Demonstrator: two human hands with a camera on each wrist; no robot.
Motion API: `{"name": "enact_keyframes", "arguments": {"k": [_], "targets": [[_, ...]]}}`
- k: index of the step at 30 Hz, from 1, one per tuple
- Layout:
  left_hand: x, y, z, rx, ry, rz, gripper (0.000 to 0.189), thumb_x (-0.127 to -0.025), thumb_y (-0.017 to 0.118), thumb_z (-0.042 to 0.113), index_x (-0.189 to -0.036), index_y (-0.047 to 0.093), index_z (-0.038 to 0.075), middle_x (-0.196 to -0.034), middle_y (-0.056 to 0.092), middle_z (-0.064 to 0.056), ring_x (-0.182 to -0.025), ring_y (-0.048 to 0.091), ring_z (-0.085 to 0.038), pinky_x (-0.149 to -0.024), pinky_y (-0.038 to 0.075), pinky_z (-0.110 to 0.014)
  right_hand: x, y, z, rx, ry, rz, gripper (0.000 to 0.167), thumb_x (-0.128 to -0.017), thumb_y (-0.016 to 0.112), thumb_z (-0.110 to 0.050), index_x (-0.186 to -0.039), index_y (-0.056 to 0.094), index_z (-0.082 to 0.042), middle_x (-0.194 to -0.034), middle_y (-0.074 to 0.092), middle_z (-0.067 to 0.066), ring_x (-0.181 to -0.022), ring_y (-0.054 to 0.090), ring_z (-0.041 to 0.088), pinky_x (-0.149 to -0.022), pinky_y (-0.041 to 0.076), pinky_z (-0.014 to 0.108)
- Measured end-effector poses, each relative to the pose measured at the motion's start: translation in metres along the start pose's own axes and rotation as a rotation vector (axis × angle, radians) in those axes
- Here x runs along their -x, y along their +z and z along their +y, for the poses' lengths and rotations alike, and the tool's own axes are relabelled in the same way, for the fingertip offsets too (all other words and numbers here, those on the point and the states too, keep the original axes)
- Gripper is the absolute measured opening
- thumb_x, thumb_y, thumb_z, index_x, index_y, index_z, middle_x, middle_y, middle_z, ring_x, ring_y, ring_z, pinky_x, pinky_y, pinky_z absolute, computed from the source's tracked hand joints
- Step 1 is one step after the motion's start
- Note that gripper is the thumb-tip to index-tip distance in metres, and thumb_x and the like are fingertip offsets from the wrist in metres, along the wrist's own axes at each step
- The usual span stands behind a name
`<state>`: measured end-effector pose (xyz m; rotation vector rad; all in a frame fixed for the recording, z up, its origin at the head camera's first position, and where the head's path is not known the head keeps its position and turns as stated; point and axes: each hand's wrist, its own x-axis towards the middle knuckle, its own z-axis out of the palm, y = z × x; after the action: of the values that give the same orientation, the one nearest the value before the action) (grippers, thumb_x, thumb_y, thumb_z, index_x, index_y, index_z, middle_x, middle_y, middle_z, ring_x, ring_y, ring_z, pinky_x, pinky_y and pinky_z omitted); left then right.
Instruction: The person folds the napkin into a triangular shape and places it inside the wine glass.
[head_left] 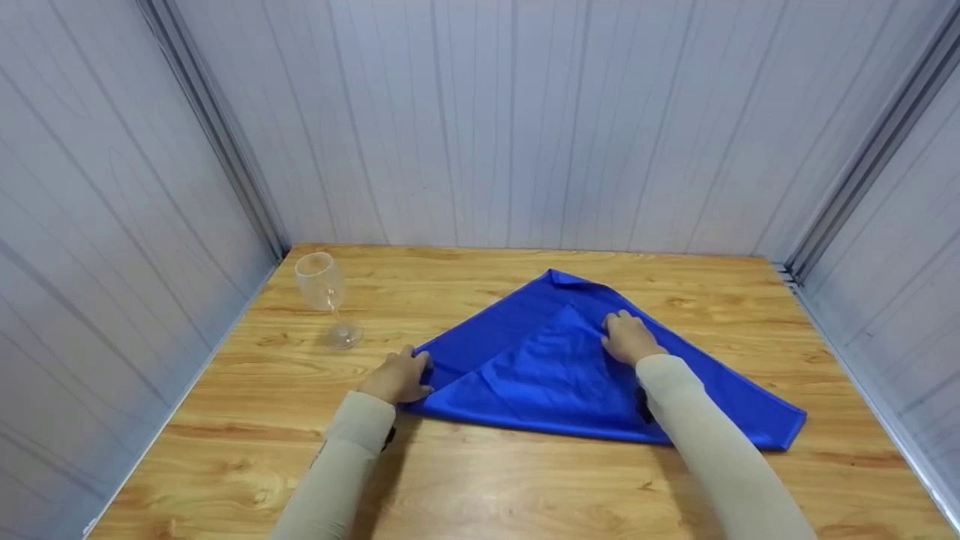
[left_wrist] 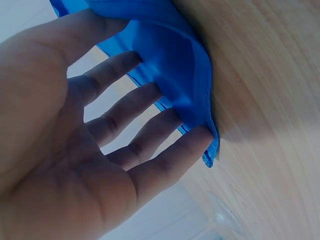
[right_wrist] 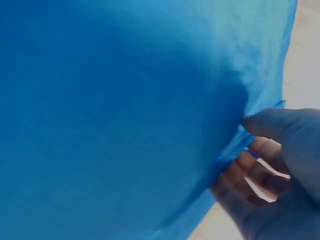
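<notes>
A glossy blue cloth (head_left: 547, 382) lies folded into a broad triangle, its long edge toward me and a smaller flap laid over its middle. At the left corner rests my left hand (head_left: 395, 377). In the left wrist view its fingers (left_wrist: 150, 120) are spread and nearly straight, their tips touching the cloth's hem, with the thumb over a fold. My right hand (head_left: 628, 337) is on the right part of the flap. The right wrist view shows the thumb (right_wrist: 267, 122) and fingers pinching the flap's edge between them.
A clear stemmed wine glass (head_left: 320, 281) stands upright on the wooden table (head_left: 480, 487), left of the cloth and beyond my left hand. Pale panel walls (head_left: 480, 127) enclose the table at the back and on both sides.
</notes>
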<state>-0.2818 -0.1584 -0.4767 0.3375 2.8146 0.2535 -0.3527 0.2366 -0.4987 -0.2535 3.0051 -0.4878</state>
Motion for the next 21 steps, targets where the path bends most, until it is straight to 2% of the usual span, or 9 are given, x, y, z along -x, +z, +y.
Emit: {"name": "enact_keyframes", "arguments": {"k": [6,12,21], "targets": [[0.006,-0.002,-0.002,0.009,0.011,-0.011,0.039,-0.092,0.075,0.025,-0.122,0.060,0.007,-0.132,0.048,-0.025,-0.120,0.050,-0.044,-0.095,0.047,-0.059,0.004,-0.005,-0.003,0.000,0.005,-0.058,0.028,-0.100,0.060,-0.013,-0.120,0.059,0.006,-0.118,0.055,0.025,-0.115,0.054,0.043,-0.098,0.044,0.055],[0.013,-0.001,-0.001,0.013,0.025,-0.004,0.035,-0.090,0.076,0.026,-0.115,0.061,0.007,-0.122,0.052,-0.022,-0.114,0.054,-0.041,-0.094,0.048,-0.057,0.011,-0.005,-0.004,0.021,-0.019,-0.067,0.025,-0.100,0.060,-0.012,-0.117,0.059,0.005,-0.114,0.056,0.023,-0.110,0.056,0.042,-0.094,0.047,0.055],[0.020,-0.002,0.001,0.006,0.030,0.019,0.029,-0.088,0.078,0.024,-0.103,0.060,0.007,-0.113,0.057,-0.019,-0.100,0.061,-0.037,-0.088,0.051,-0.052,0.018,-0.004,-0.009,0.034,-0.027,-0.089,0.024,-0.100,0.060,-0.013,-0.118,0.059,0.002,-0.116,0.055,0.022,-0.111,0.056,0.042,-0.091,0.047,0.055]]}}
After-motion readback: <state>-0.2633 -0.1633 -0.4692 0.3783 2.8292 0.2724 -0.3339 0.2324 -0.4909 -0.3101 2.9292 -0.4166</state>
